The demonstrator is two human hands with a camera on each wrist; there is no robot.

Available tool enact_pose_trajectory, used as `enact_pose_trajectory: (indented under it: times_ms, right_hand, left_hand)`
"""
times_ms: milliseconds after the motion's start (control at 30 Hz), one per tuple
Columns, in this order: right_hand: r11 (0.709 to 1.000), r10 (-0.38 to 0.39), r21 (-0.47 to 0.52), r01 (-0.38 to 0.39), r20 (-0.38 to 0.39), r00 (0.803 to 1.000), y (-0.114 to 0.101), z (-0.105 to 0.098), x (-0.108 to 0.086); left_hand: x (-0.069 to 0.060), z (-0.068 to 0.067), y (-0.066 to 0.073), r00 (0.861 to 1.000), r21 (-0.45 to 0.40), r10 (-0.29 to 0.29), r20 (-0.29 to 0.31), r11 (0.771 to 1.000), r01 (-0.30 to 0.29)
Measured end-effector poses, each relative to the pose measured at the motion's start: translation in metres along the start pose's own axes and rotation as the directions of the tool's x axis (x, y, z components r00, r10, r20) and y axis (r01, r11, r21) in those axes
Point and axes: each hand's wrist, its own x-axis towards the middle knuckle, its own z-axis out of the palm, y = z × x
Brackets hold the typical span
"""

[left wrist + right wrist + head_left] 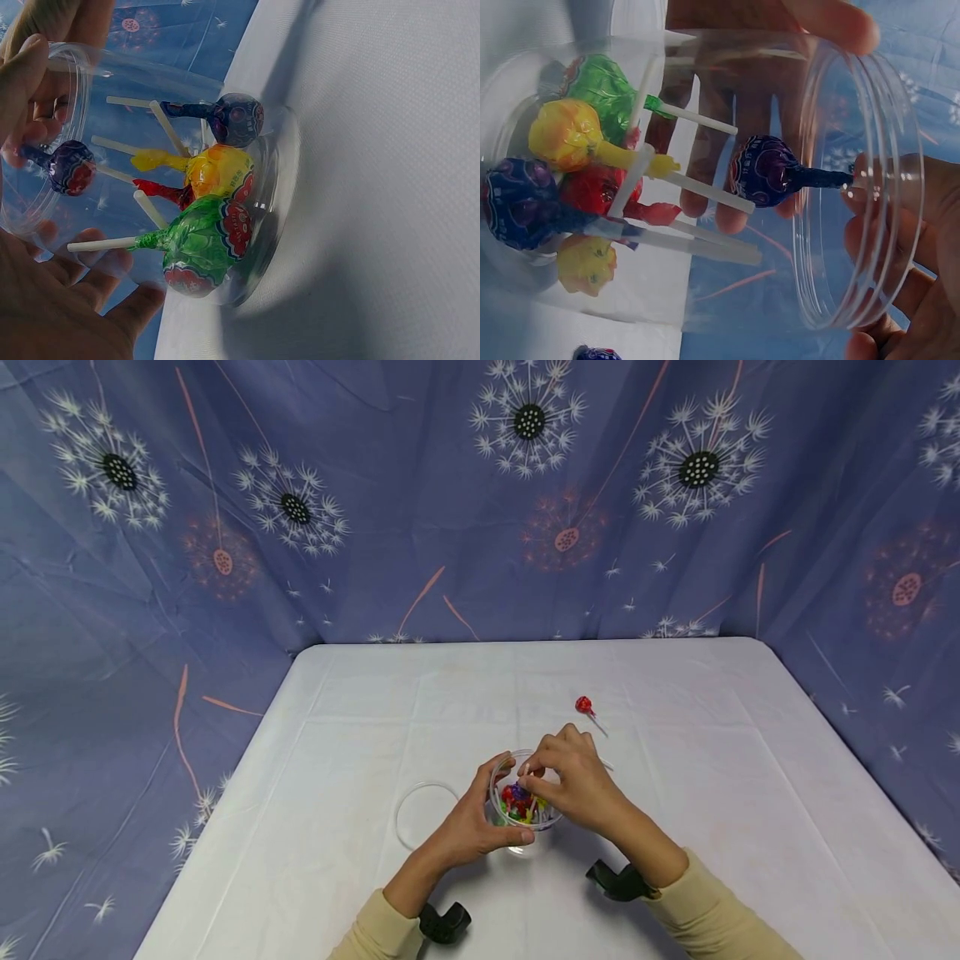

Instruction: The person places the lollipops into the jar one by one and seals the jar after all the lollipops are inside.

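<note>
My left hand (476, 822) grips a clear plastic jar (495, 806) from the side, fingers and thumb spread around it. At the jar's mouth, my right hand (573, 777) pinches a purple-wrapped lollipop (761, 169) by its stick end. That lollipop's head hangs inside the jar, above the others, as the left wrist view also shows. Toward the jar's bottom lie several wrapped lollipops, among them a green one (202, 244), a yellow one (564, 135), a red one (596, 184) and another purple one (525, 199), most with sticks toward the mouth.
A red lollipop (584, 705) lies on the white-covered table (360, 727) beyond my right hand. A white stick (607, 766) shows beside that hand. Left of the jar lies a clear round lid (398, 820). A patterned blue curtain (420, 518) hangs behind the table.
</note>
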Motion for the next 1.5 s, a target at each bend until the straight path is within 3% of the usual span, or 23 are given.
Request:
enact_pose_trajectory:
  times_ms: [267, 600, 900, 1000, 1233, 1500]
  right_hand:
    - [0.999, -0.011, -0.047, 0.011, 0.003, 1.0, 0.0, 0.001, -0.002]
    - [1.0, 0.016, 0.027, -0.015, -0.037, 0.999, 0.008, -0.012, -0.001]
    - [0.98, 0.174, 0.108, -0.166, -0.066, 0.983, 0.02, -0.032, -0.001]
    - [0.97, 0.22, 0.119, -0.21, -0.083, 0.972, 0.026, -0.036, -0.003]
    - [0.942, 0.323, 0.121, -0.313, -0.077, 0.943, 0.046, -0.035, -0.013]
    - [0.935, 0.356, 0.035, -0.354, -0.082, 0.931, 0.067, -0.021, -0.027]
  left_hand:
    - [0.001, 0.0, -0.002, 1.0, 0.011, 0.009, -0.003, 1.0, -0.009]
    - [0.002, 0.002, -0.007, 0.999, 0.025, 0.029, -0.025, 0.999, -0.028]
    - [0.013, 0.006, -0.036, 0.999, 0.05, 0.026, -0.043, 0.998, -0.024]
    - [0.013, 0.006, -0.036, 0.999, 0.054, 0.03, -0.045, 0.998, -0.027]
    - [0.008, 0.006, -0.017, 0.999, 0.027, 0.001, -0.046, 1.0, 0.0]
    - [0.012, 0.007, -0.035, 0.999, 0.047, 0.013, -0.053, 0.999, -0.011]
